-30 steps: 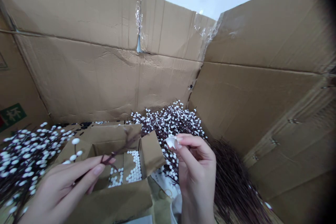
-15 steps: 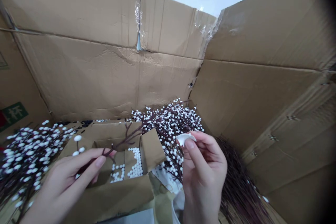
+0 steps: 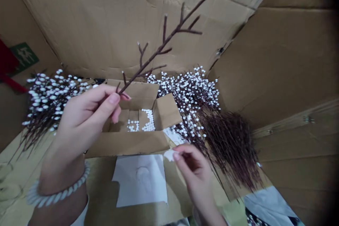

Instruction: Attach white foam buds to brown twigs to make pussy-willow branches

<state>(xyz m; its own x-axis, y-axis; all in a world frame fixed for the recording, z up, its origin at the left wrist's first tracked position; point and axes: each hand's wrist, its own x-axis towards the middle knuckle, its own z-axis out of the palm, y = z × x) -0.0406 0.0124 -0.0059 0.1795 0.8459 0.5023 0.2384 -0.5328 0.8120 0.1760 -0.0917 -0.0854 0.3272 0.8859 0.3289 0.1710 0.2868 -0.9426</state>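
My left hand [image 3: 87, 113] pinches the lower end of a bare dark-brown branch [image 3: 169, 37], which rises up and to the right against the cardboard wall. My right hand [image 3: 194, 171] is closed on a small white scrap [image 3: 169, 154] between thumb and fingers, low in the view. Between the hands stands a small open cardboard box [image 3: 132, 141] with white beads [image 3: 148, 123] in its bottom. A white sheet of paper [image 3: 141, 180] lies in front of that box.
A bundle of branches with white buds [image 3: 190, 95] lies behind the small box, its stems [image 3: 233, 144] fanning right. Another budded bundle [image 3: 47, 93] lies at the left. Tall cardboard walls [image 3: 278, 60] enclose everything. A green sign [image 3: 25, 54] shows at far left.
The view has tilted downward. My left hand has lifted the branch so it stands up against the back wall. My right hand with the white scrap has dropped lower.
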